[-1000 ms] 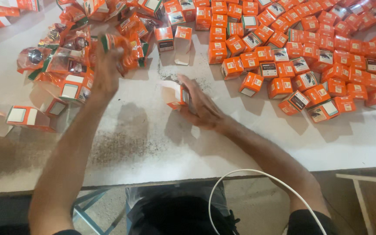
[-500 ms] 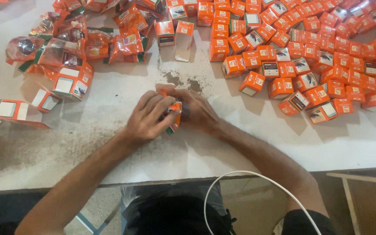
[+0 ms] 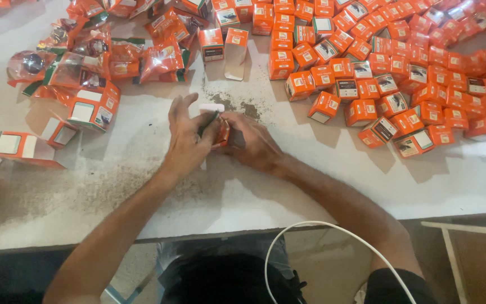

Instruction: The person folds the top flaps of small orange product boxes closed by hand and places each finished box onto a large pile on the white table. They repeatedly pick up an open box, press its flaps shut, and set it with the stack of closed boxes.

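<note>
Both hands working one small orange box at frame centre, on a white worktop.

White cable (image 3: 333, 228) looping at bottom of frame, nearest. Left hand (image 3: 189, 138) and right hand (image 3: 251, 141) meeting mid-frame, both grasping the small orange box (image 3: 221, 133), white flap sticking up above it, box mostly hidden by fingers. Worktop (image 3: 142, 186) lying dusty around them. Farther, pile of closed orange boxes (image 3: 400, 67) filling upper right; clear wrapped packets (image 3: 85, 62) sitting upper left.
</note>
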`<action>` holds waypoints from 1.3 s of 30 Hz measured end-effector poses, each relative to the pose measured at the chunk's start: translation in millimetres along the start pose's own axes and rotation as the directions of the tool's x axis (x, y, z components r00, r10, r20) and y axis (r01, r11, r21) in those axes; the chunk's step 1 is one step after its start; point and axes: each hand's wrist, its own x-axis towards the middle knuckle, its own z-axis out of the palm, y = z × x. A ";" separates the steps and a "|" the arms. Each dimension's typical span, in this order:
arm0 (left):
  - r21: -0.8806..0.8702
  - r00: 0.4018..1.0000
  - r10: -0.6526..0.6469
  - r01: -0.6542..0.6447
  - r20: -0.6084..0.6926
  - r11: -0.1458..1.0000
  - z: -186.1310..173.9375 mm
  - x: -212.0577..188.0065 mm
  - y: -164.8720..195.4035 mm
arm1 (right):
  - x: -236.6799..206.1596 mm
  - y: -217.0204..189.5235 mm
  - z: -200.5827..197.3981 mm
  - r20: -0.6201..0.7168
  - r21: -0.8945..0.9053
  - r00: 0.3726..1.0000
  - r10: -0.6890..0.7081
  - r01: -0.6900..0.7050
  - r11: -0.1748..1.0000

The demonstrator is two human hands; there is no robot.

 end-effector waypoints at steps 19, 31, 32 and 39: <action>-0.453 0.936 -0.223 0.329 0.271 0.828 -1.5 6.6 -28.7 | 1.5 -6.4 -1.3 0.026 -0.188 0.985 -0.169 0.171 0.967; -0.477 0.955 -0.206 0.285 0.212 0.831 7.5 12.2 -43.1 | 0.2 4.5 2.7 0.053 -0.140 0.997 -0.052 0.059 0.988; -0.327 0.999 -0.007 0.019 0.038 0.945 6.6 9.1 -37.9 | -1.4 5.5 2.8 0.051 -0.152 0.998 -0.041 0.048 0.987; -0.133 0.888 0.447 -0.433 0.111 0.892 -16.6 -8.4 -19.8 | -5.0 10.4 1.7 0.024 -0.068 0.996 0.087 -0.086 0.994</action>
